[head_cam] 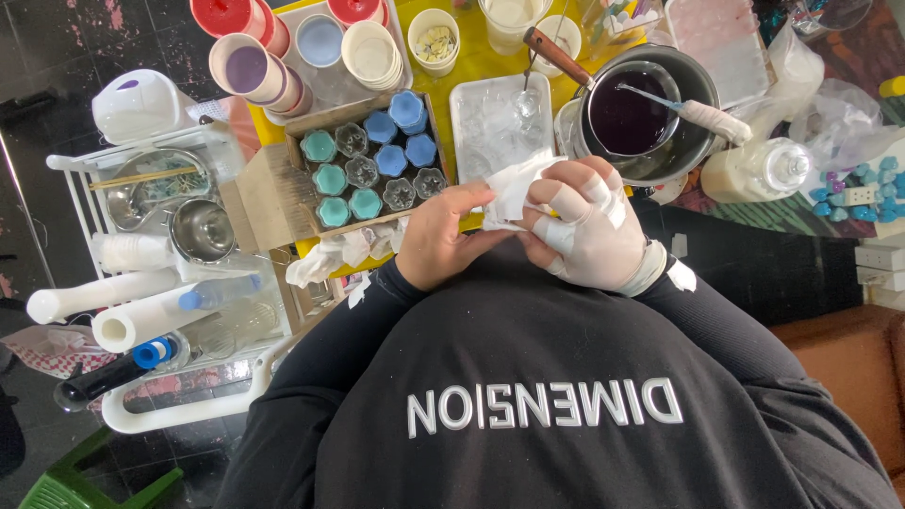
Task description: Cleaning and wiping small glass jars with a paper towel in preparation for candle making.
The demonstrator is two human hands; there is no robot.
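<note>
Both hands, left hand (441, 236) and right hand (589, 226), pinch white tissue (514, 188) near the pot (693, 141).

Dark speckled floor (57, 66) left of the hands; yellow tabletop (471, 58) beyond them; white wire rack (71, 179) far left; green stool (66, 485) below.

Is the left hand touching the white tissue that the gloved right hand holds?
Touching. The head view shows the left hand with its fingertips pinching the edge of the white tissue, which the white-gloved right hand grips from the other side.
</note>
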